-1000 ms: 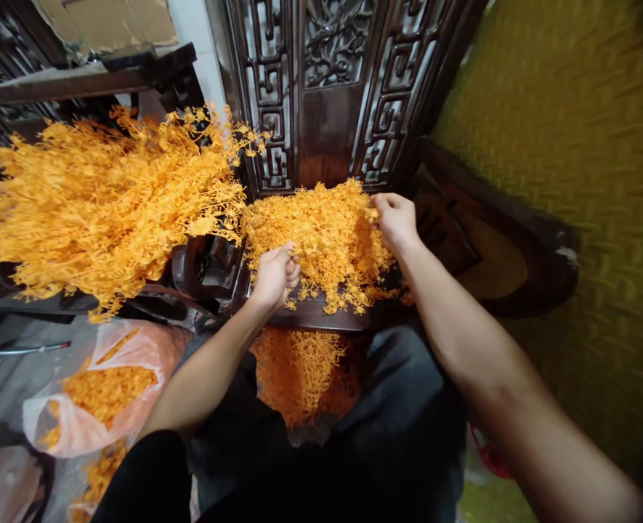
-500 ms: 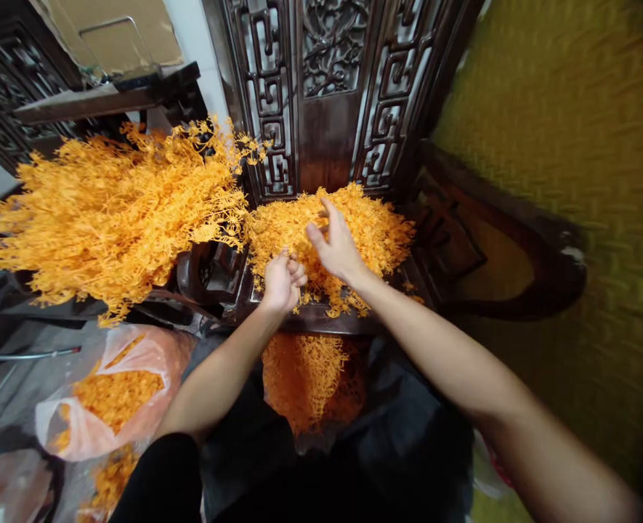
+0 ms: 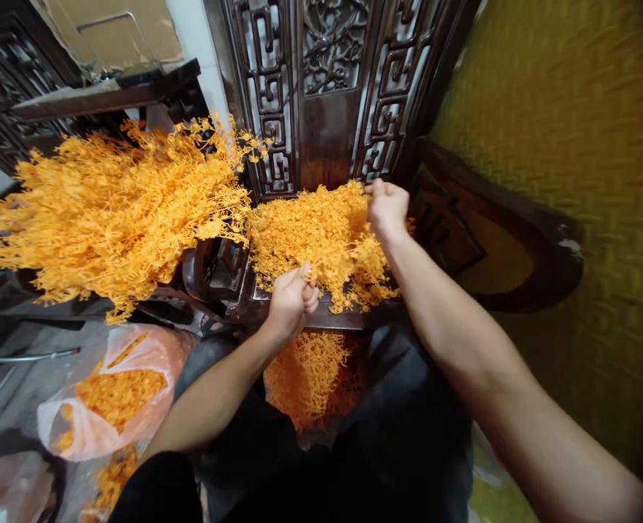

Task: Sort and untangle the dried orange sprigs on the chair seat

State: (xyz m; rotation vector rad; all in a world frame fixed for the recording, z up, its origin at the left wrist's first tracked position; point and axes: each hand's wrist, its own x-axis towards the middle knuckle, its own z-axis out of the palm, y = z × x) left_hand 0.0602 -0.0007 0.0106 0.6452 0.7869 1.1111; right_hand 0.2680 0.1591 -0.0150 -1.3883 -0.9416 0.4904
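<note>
A heap of small orange plastic sprigs (image 3: 310, 225) covers the dark wooden chair seat (image 3: 245, 309) in front of me. My left hand (image 3: 293, 301) is at the heap's near edge, its thumb and fingers pinched on an orange plastic sprig (image 3: 348, 265) that reaches to the right. Over the heap's right end, my right hand (image 3: 387, 207) is closed with its fingertips pressed together. Whatever lies between those fingertips is too small to make out.
A large bundle of orange branched stems (image 3: 119, 211) lies to the left across the furniture. Below it, a pinkish plastic bag (image 3: 160, 356) holds more orange pieces. More orange sprigs (image 3: 310, 378) hang between my knees. The carved chair back (image 3: 329, 131) rises behind the heap.
My right hand has moved right and away from my left hand, and its spread fingers have closed. My left hand has shifted slightly right and down, still pinched.
</note>
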